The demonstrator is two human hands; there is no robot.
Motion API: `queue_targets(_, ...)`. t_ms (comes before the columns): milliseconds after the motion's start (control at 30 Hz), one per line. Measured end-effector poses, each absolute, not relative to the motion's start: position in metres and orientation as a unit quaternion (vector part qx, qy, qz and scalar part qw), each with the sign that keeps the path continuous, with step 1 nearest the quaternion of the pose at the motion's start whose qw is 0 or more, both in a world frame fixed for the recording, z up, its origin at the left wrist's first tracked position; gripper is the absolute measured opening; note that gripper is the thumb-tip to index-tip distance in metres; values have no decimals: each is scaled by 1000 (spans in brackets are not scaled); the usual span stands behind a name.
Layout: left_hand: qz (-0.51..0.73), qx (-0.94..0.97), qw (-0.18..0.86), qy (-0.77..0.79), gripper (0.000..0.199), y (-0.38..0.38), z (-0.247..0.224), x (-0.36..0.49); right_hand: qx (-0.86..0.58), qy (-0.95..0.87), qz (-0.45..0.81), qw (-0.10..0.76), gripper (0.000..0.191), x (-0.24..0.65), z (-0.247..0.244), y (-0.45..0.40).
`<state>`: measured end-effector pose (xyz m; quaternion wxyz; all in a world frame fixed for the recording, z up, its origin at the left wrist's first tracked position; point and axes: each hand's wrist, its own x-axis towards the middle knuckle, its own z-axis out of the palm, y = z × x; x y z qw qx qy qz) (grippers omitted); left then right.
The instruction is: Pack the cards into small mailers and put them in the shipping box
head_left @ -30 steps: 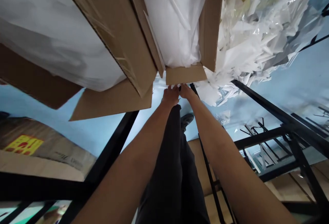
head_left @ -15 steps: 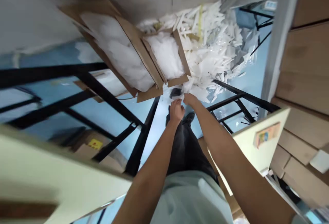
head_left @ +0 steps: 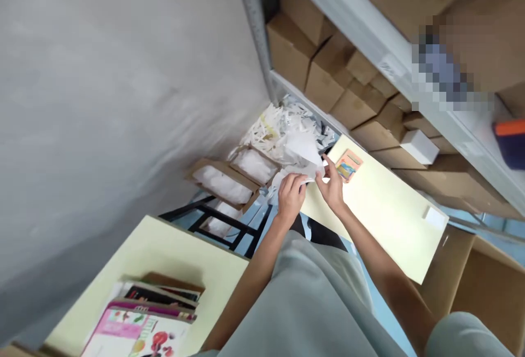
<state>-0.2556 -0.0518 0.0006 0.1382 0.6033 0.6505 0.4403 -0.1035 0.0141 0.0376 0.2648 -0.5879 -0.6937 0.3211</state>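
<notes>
Thin white sheets [head_left: 304,148], which look like paper or soft packing film, hang between my two hands over the floor. My left hand [head_left: 291,197] is closed on their near left edge, its fingers curled over. On the other side my right hand [head_left: 331,185] pinches the right edge between thumb and fingers, with its index finger stretched upward. Beyond the hands lies a heap of white scraps [head_left: 283,122]. Left of the heap, two open cardboard boxes [head_left: 223,182] are filled with white material.
A pale table [head_left: 381,209] on the right carries an orange picture card [head_left: 348,165]. Another pale table [head_left: 164,253] on the left holds several magazines [head_left: 143,319]. Shelves of cardboard boxes [head_left: 361,105] stand at right. An open carton [head_left: 488,286] sits lower right; a grey wall [head_left: 123,72] rises left.
My hands have come up from low near my feet to about table height, with white sheets between them. The view has risen and turned, bringing the shelves and magazines in.
</notes>
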Motion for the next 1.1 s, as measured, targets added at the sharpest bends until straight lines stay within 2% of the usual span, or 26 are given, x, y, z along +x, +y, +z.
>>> queue_targets(100,416,684,124,587,25,-43,23,-202,-593,-720,214,289,47,-24,60,-23)
queue_targets(233,362,750,156,530,26,-47,18,-116,-634,-717,113,267,54,73,54,-80)
queue_targets(333,276,782,225,511,21,-60,-1,-50,-705,-685,84,163,57,132,37,-121)
queue_targets(467,121,808,330,473,23,-79,-30,18,-774,-615,154,11,65,188,12,-156)
queue_targets(567,74,811,378,441,26,-93,-49,44,-768,-602,215,-35,66,211,-5,-169)
queue_targets(833,102,792,392,458,45,-102,-60,53,-773,-581,256,13,56,212,-25,-152)
queue_targets(1000,94,783,384,481,29,-100,-59,55,-800,-521,272,119,36,223,-18,-140)
queue_targets(1100,115,762,375,516,23,-105,-59,57,-844,-415,272,203,33,239,-13,-146)
